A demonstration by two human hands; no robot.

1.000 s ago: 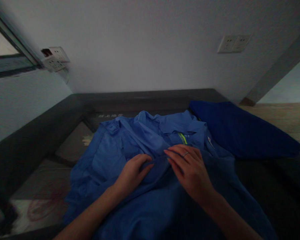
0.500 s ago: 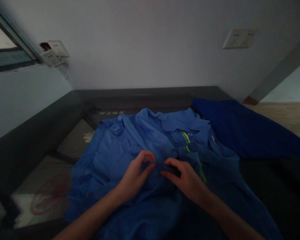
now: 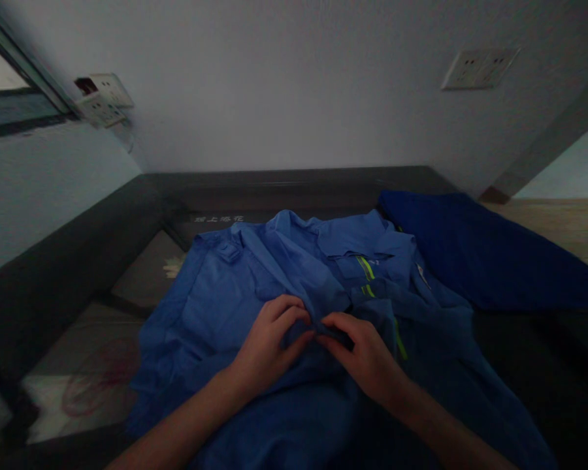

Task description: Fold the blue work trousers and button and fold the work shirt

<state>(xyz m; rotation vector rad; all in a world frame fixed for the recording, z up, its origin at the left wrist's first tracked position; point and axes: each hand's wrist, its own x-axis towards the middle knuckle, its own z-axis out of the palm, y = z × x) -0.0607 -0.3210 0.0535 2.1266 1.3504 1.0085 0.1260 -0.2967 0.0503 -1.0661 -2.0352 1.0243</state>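
Observation:
A blue work jacket (image 3: 235, 294) with thin yellow-green stripes lies spread on a dark surface in dim light. My left hand (image 3: 269, 339) and my right hand (image 3: 362, 356) meet at the middle of its front. Both pinch the fabric along the front opening, fingertips almost touching each other. The jacket's collar points away from me, toward the wall. What exactly sits between the fingertips is too dark to make out beyond the cloth.
A darker blue garment (image 3: 475, 254) lies to the right of the jacket. The dark surface (image 3: 78, 261) has a raised rim at left and back. Wall sockets (image 3: 477, 68) hang on the back wall, another socket box (image 3: 102, 101) at left. Wooden floor (image 3: 563, 225) shows at right.
My right hand lifted off the flat cloth and curled into a pinch. My left hand closed toward it, and both now grip the jacket's front edge together.

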